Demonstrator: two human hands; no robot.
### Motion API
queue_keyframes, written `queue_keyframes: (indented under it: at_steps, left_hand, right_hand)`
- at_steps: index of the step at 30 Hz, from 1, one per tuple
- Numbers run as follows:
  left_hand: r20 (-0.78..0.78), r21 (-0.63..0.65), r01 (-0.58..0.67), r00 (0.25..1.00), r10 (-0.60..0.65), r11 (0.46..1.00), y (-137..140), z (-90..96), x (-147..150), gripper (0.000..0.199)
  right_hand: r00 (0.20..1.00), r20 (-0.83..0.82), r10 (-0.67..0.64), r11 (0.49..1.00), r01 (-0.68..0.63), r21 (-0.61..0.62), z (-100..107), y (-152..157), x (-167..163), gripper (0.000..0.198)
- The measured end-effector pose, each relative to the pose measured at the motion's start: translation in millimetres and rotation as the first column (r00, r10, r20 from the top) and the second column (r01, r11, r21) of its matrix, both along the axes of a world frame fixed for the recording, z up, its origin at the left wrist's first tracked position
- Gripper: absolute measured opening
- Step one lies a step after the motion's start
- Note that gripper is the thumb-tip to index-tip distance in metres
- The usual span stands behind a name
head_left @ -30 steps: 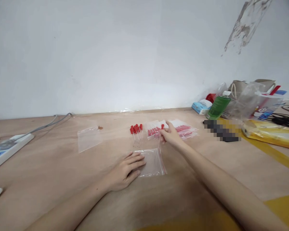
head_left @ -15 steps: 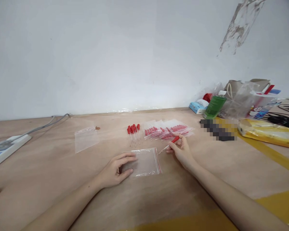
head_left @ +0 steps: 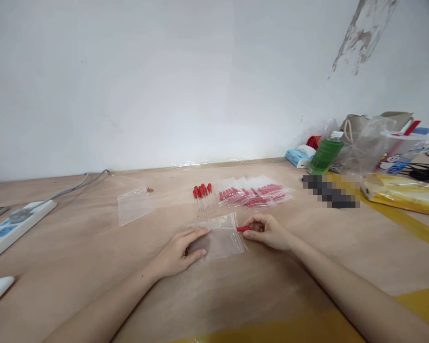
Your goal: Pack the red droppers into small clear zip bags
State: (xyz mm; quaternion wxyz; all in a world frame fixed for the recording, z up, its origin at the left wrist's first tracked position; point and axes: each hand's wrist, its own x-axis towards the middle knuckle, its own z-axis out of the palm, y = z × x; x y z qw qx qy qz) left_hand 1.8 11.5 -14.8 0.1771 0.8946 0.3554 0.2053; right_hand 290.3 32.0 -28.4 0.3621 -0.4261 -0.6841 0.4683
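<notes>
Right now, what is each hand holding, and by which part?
The right hand pinches a dropper by its red bulb at the bag's mouth. The left hand presses flat on the clear bag.

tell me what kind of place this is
Probably a makeshift packing bench in a plain room: a bare plywood tabletop against a scuffed white wall, filled zip bags of red-capped droppers, and a power strip.

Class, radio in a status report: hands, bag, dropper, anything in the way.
Left hand flat on zip bag. Right hand pinching red-bulbed dropper at the bag's mouth. Loose droppers and filled bags lie beyond, not in the way.
</notes>
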Motion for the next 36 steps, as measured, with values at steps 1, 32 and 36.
queue_keyframes:
  at_steps: [1, 32, 36]
  left_hand:
    - [-0.005, -0.001, 0.01, 1.0, -0.01, 1.0, 0, 0.4, 1, 0.044]
    - [-0.02, -0.022, 0.004, 1.0, -0.004, 1.0, -2, -0.8, 2, 0.047]
    - [-0.012, -0.004, -0.031, 0.999, 0.031, 1.0, -2, 0.0, 3, 0.041]
  right_hand:
    - [1.0, 0.004, 0.003, 0.999, -0.003, 0.047, 1, -1, -2, 0.025]
    - [0.99, 0.018, 0.138, 0.983, -0.139, 0.122, 7, -1, -23, 0.036]
    - [0.999, -0.042, -0.034, 0.999, 0.034, -0.004, -2, 3, -16, 0.033]
